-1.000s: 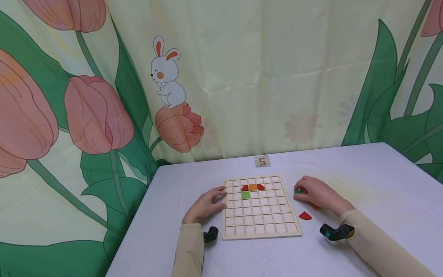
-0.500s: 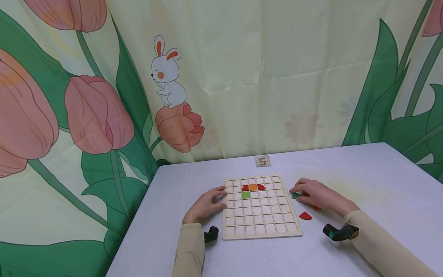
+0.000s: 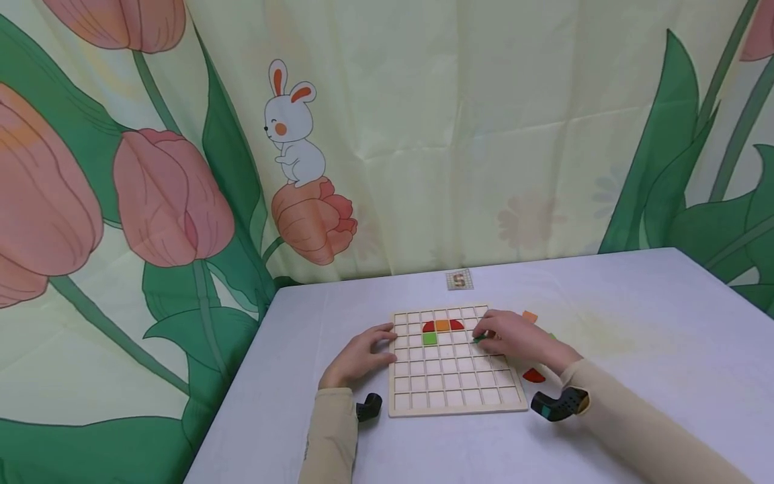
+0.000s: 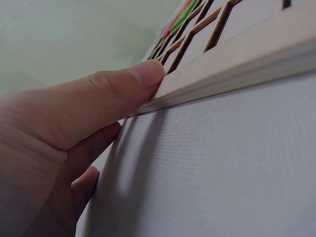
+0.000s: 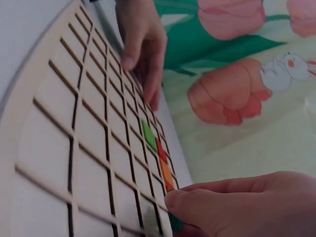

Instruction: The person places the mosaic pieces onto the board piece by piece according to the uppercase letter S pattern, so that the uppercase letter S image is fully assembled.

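Observation:
A wooden grid board [image 3: 456, 413] lies on the table. In its upper rows sit two red rounded tiles [image 3: 428, 327] with an orange square tile [image 3: 443, 325] between them, and a light green square tile [image 3: 429, 339] below the left red one. My left hand [image 3: 359, 356] touches the board's left edge, thumb [image 4: 148, 74] against the rim in the left wrist view. Over the board's right side, my right hand [image 3: 523, 336] pinches a dark green tile [image 3: 479, 338] between thumb and fingers. That tile [image 5: 175, 222] is largely hidden by the fingers in the right wrist view.
Right of the board lie a red quarter-round tile [image 3: 533, 376], an orange tile [image 3: 530, 316] and a partly hidden light green tile [image 3: 551, 335]. A small patterned card [image 3: 459, 279] lies behind the board, near the table's back edge. A printed curtain [image 3: 423, 134] hangs behind.
My right hand has lifted the dark green tile from the table and carried it left over the board, uncovering loose tiles. The left hand has stayed at the board's edge.

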